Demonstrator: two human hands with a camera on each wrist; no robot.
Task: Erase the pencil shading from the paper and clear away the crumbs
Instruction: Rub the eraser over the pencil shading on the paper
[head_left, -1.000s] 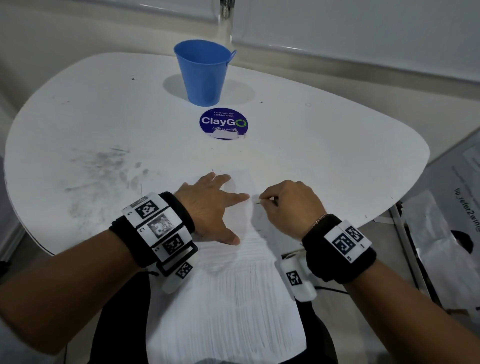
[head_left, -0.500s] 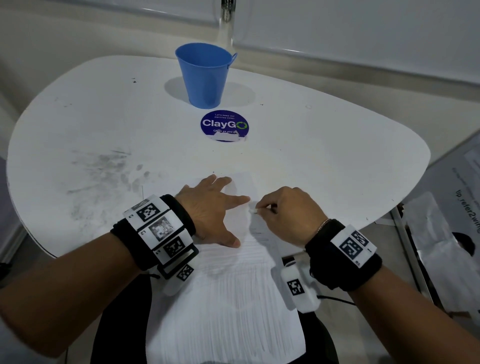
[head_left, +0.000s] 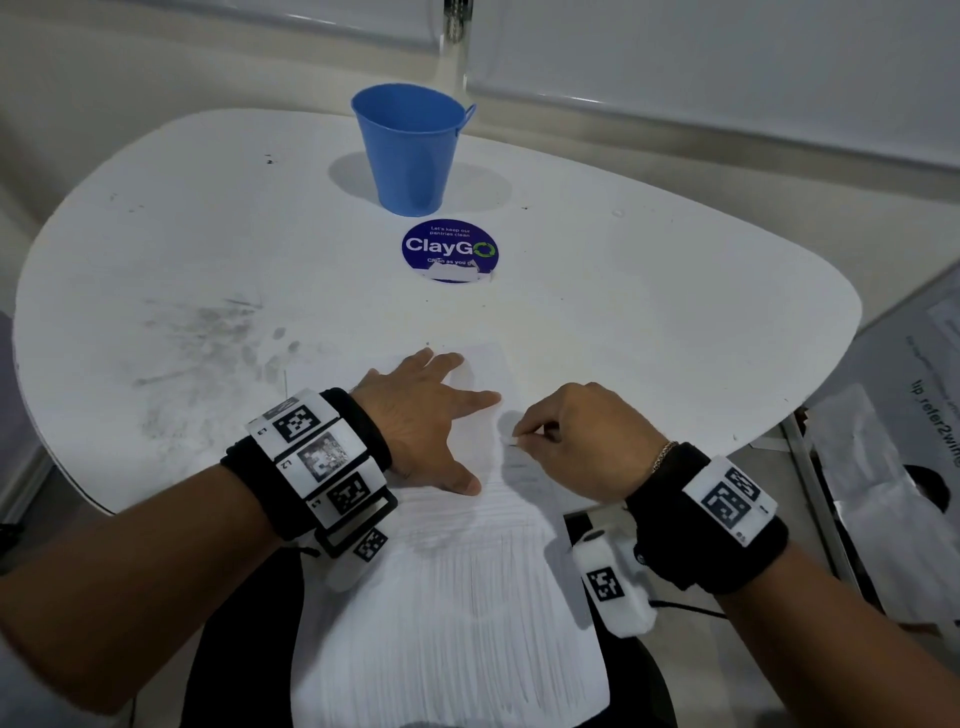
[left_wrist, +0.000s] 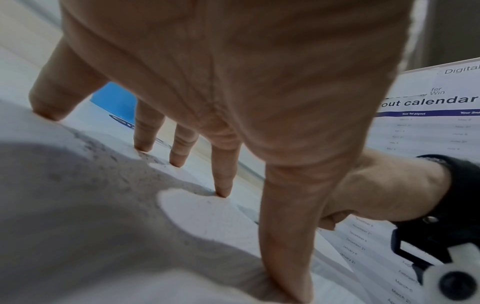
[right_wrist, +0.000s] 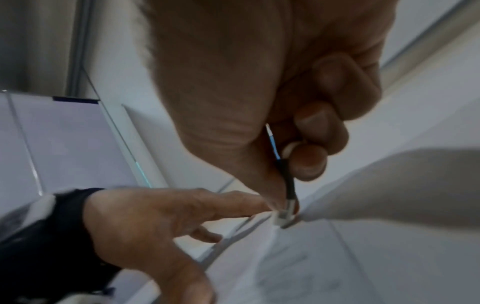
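Note:
A white sheet of paper (head_left: 457, 613) lies at the table's near edge and hangs over it; faint pencil strokes cover its lower part. My left hand (head_left: 426, 415) lies flat on the sheet's upper part, fingers spread and pressing down (left_wrist: 223, 191). Just right of its index finger, my right hand (head_left: 576, 436) pinches a small white eraser (head_left: 511, 440) with its tip on the paper. The right wrist view shows the eraser (right_wrist: 284, 216) in a dark sleeve between thumb and fingertips. I can make out no crumbs.
A blue bucket (head_left: 410, 150) stands at the back of the white table (head_left: 649, 312), with a round ClayGo sticker (head_left: 449, 249) in front of it. Grey smudges (head_left: 202, 332) mark the table's left side. Printed sheets (head_left: 909, 441) lie beyond the right edge.
My right hand has slid the eraser a short way toward me down the paper. The left hand has stayed flat in the same spot.

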